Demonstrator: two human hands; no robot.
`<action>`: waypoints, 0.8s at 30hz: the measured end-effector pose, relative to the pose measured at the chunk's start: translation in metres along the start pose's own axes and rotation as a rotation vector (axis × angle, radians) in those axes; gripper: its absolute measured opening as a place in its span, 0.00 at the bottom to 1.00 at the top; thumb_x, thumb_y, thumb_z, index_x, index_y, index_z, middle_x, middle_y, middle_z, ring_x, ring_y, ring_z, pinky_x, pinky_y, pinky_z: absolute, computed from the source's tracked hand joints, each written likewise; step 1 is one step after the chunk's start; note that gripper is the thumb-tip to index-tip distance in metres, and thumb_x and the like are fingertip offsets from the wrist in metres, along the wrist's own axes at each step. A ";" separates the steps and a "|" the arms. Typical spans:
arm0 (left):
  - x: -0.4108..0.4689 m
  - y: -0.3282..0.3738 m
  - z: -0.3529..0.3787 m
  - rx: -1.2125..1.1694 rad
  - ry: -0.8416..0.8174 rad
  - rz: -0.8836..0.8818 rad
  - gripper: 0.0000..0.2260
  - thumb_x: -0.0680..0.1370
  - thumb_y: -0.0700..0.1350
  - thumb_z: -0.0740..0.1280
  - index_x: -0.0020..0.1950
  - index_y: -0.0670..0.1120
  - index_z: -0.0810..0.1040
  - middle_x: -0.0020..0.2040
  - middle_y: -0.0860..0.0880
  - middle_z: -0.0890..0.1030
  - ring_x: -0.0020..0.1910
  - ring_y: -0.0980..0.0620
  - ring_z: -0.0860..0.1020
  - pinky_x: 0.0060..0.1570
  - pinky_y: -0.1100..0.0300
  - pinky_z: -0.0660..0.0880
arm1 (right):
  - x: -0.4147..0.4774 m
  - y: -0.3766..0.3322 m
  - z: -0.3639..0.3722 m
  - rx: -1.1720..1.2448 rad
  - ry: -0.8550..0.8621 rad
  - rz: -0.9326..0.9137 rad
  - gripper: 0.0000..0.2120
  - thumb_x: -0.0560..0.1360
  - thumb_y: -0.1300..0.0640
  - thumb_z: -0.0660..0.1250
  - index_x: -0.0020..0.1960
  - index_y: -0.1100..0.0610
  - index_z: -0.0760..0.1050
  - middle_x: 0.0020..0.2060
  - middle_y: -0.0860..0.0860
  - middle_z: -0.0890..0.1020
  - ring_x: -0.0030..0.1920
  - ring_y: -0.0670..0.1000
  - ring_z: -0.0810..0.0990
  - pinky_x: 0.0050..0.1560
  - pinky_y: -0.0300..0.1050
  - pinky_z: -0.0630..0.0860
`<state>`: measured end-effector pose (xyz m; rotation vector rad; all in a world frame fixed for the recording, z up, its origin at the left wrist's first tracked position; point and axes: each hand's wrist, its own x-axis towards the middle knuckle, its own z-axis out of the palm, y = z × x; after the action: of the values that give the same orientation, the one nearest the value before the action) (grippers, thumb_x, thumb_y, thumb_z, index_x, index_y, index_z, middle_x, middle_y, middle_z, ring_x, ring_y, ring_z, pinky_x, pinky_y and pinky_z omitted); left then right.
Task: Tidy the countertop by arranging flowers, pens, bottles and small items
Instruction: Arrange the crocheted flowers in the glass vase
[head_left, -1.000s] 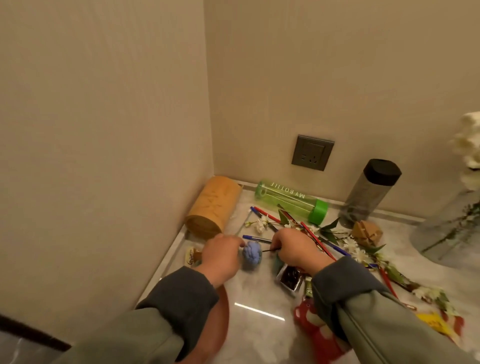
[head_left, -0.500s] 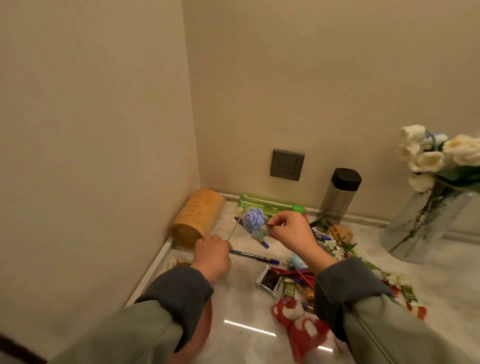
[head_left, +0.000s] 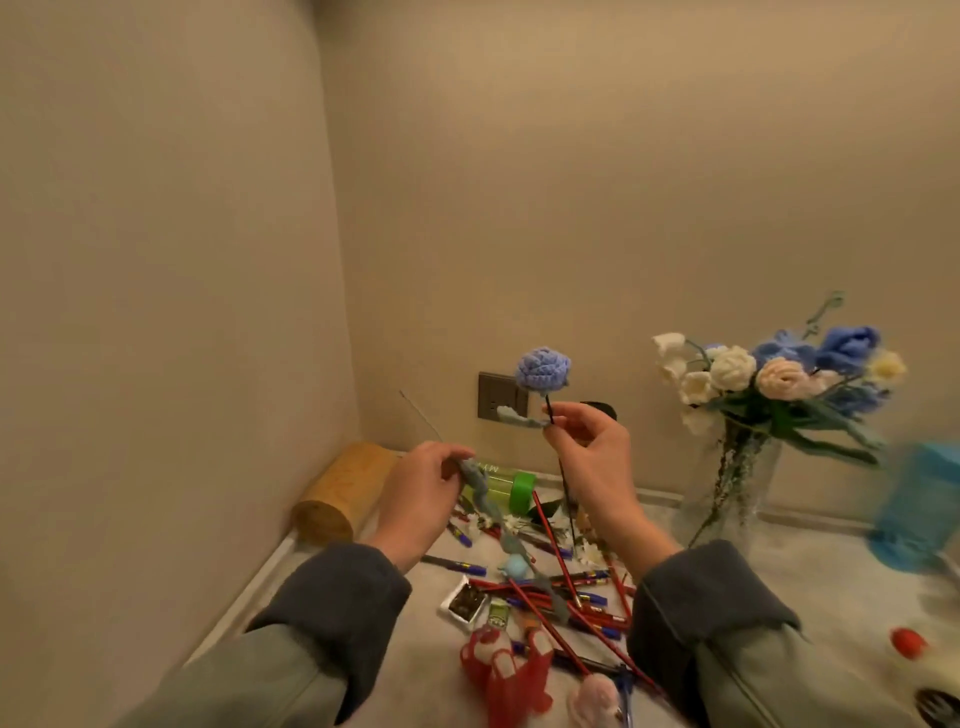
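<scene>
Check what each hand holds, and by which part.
Right hand pinches the blue crochet flower high on its stem, under the bloom. Left hand grips a grey-green yarn strand near its upper end.

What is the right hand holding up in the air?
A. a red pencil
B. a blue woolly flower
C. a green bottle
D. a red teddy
B: the right hand pinches the thin stem of the blue woolly flower, high above the clutter, while the left hand grips a grey-green woolly stem.

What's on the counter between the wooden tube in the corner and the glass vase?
Head view: a green bottle lying on its side, then scattered pens; the right hand hides the rest.
</scene>
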<state>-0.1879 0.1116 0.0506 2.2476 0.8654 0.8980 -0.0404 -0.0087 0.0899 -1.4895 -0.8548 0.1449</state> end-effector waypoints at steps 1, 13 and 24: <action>-0.004 0.008 0.003 -0.028 0.011 -0.010 0.11 0.77 0.40 0.68 0.56 0.54 0.81 0.52 0.54 0.81 0.51 0.57 0.78 0.53 0.58 0.78 | -0.002 -0.006 -0.010 0.017 0.010 -0.014 0.10 0.75 0.63 0.70 0.51 0.49 0.82 0.44 0.48 0.84 0.46 0.45 0.81 0.48 0.37 0.78; -0.054 0.116 0.078 -0.220 -0.164 -0.024 0.12 0.79 0.54 0.65 0.37 0.51 0.78 0.31 0.53 0.79 0.31 0.52 0.77 0.34 0.56 0.71 | -0.045 -0.041 -0.153 0.003 0.143 0.017 0.09 0.76 0.62 0.68 0.52 0.49 0.80 0.44 0.48 0.84 0.46 0.43 0.81 0.47 0.37 0.78; -0.072 0.209 0.142 -0.507 -0.411 -0.021 0.15 0.78 0.58 0.65 0.45 0.47 0.82 0.34 0.49 0.83 0.36 0.49 0.83 0.42 0.49 0.80 | -0.062 -0.044 -0.254 -0.022 0.386 0.027 0.07 0.76 0.63 0.68 0.49 0.51 0.78 0.42 0.53 0.83 0.45 0.52 0.82 0.49 0.53 0.81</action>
<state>-0.0490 -0.1102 0.0798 1.8713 0.4135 0.5351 0.0436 -0.2552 0.1410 -1.4864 -0.5260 -0.1309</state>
